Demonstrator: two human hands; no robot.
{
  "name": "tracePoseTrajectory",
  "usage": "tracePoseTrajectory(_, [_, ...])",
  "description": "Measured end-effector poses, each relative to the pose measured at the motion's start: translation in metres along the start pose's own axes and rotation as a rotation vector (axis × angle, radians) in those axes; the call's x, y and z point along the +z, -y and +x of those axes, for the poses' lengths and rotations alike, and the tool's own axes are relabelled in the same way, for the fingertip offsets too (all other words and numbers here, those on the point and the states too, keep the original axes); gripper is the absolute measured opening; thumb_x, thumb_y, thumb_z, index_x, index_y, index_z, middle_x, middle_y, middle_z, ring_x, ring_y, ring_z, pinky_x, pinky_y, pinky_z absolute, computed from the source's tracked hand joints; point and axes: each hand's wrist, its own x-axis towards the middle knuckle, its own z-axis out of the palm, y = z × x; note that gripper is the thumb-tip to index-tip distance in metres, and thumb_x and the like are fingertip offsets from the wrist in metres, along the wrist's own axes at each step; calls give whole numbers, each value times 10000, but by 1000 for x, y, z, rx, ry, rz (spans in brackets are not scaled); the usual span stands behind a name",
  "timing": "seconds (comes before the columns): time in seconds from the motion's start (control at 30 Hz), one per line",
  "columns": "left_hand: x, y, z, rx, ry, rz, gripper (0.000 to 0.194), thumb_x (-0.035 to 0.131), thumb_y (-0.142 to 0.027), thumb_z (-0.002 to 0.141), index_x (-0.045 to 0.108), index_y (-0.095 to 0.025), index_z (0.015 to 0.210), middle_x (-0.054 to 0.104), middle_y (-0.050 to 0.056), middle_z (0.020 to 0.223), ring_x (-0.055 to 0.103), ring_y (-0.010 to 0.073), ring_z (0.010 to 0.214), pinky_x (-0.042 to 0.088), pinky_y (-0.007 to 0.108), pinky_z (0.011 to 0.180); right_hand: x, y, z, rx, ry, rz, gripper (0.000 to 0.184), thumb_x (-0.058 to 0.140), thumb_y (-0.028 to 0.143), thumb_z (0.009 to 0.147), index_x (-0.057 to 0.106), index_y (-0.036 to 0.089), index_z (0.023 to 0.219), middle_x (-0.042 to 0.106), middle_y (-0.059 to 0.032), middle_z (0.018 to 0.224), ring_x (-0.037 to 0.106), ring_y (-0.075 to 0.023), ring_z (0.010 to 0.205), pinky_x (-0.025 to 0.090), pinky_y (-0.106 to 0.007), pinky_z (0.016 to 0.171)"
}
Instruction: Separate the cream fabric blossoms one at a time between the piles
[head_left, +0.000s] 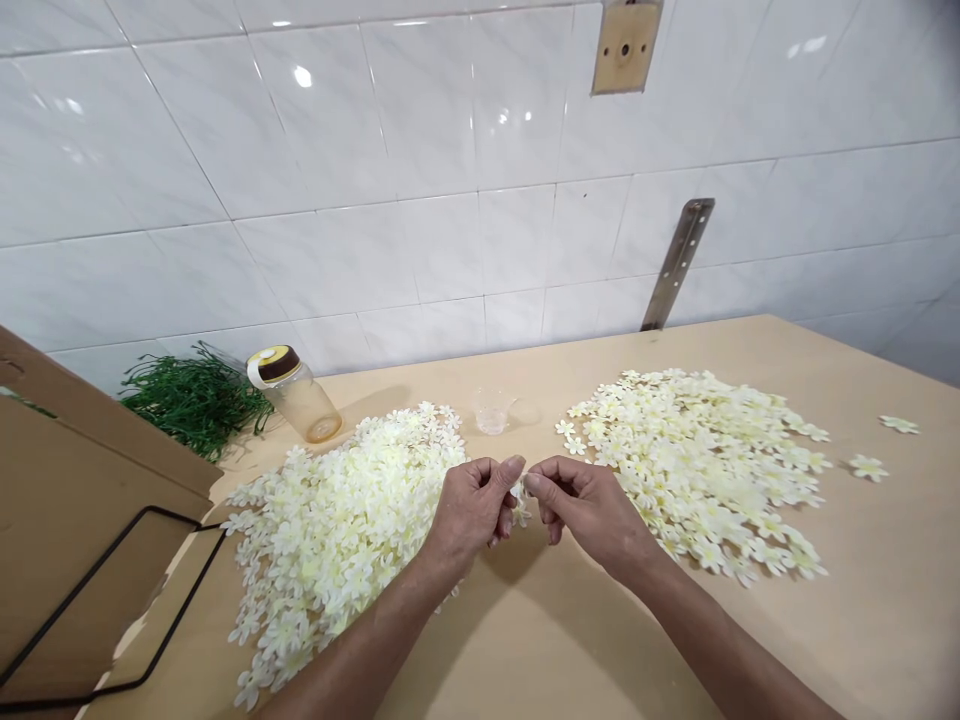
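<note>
My left hand (474, 502) and my right hand (589, 505) meet above the table, thumbs and fingertips pinched close together. Between them shows part of a small white artificial flower (519, 505), mostly covered by the fingers. Both hands are closed at this flower. A thick heap of pale yellow-white artificial flowers (352, 510) lies beside and under my left forearm. To the right of my right hand spreads a flatter pile of similar flowers (705, 460). Just beyond my hands stands a small clear plastic cup (492, 412); its contents are hard to make out.
A clear bottle with a yellow and brown lid (296, 390) stands at the back left, near green artificial stems (195, 395). A cardboard box (90, 520) and a black wire frame (165, 645) occupy the left edge. Behind the table (540, 640) rises a tiled wall (420, 130) with a metal bracket (679, 262).
</note>
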Motion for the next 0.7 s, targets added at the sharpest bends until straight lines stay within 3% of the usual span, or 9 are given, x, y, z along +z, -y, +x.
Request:
tracePoseTrajectory(0.17, [-7, -9, 1, -8, -1, 41, 492, 555, -644, 791, 493, -185, 624, 487, -31, 414, 388, 81, 338, 295, 195, 346, -8, -7, 6, 32, -101, 44, 373, 593, 544, 838, 647, 179, 781, 534, 27, 538, 506, -109, 434, 467, -249, 462])
tracePoseTrajectory(0.3, [-30, -27, 2, 41, -23, 496, 378, 590, -539, 806, 560, -187, 671, 560, -12, 529, 507, 122, 450, 372, 227, 449, -7, -9, 7, 48, -255, -88, 374, 572, 534, 849, 670, 176, 802, 532, 29, 512, 516, -114, 408, 466, -244, 437])
tracePoseTrajectory(0.37, [-44, -37, 3, 140, -165, 818, 255, 611, -423, 813, 594, -193, 705, 635, 18, 701, 589, 165, 619, 427, 268, 574, -1, -9, 4, -20, -214, -188, 343, 564, 493, 863, 704, 184, 911, 624, -6, 613, 569, -129, 462, 488, -244, 449])
tracePoseTrajectory(0.43, [-55, -45, 4, 183, -325, 1071, 146, 580, -333, 835, 623, -198, 801, 647, 53, 873, 613, 208, 748, 450, 325, 683, 5, -7, 1, -135, -62, -263, 335, 575, 442, 865, 700, 211, 1072, 714, -52, 859, 636, -145, 581, 522, -248, 501])
tracePoseTrajectory(0.5, [-59, -49, 3, 233, -422, 1166, 185, 548, -326, 862, 630, -196, 965, 619, 88, 1045, 618, 226, 813, 458, 366, 751, 4, -5, 1, -213, 2, -334, 349, 586, 415, 862, 684, 228, 1140, 720, -67, 1013, 663, -153, 660, 543, -255, 560])
tracePoseTrajectory(0.53, [-57, -49, 1, 266, -448, 1168, 216, 526, -333, 880, 623, -193, 1013, 608, 92, 1079, 619, 223, 815, 461, 374, 769, 0, -4, 2, -217, -39, -353, 345, 578, 418, 867, 690, 223, 1128, 721, -69, 1018, 663, -152, 658, 544, -257, 564])
tracePoseTrajectory(0.6, [-45, -46, -4, 347, -426, 1112, 242, 479, -343, 918, 618, -191, 1045, 613, 81, 1085, 621, 203, 805, 471, 364, 789, -15, -2, 5, -158, -202, -350, 346, 552, 442, 877, 701, 210, 1086, 730, -62, 902, 632, -141, 568, 518, -248, 494])
tracePoseTrajectory(0.7, [-14, -31, -16, 471, -143, 1028, 222, 488, -311, 926, 621, -193, 1059, 636, 65, 1080, 613, 197, 920, 481, 322, 833, -49, 1, 12, -38, -474, -355, 336, 544, 456, 872, 695, 210, 1045, 675, -14, 649, 571, -140, 477, 482, -253, 471])
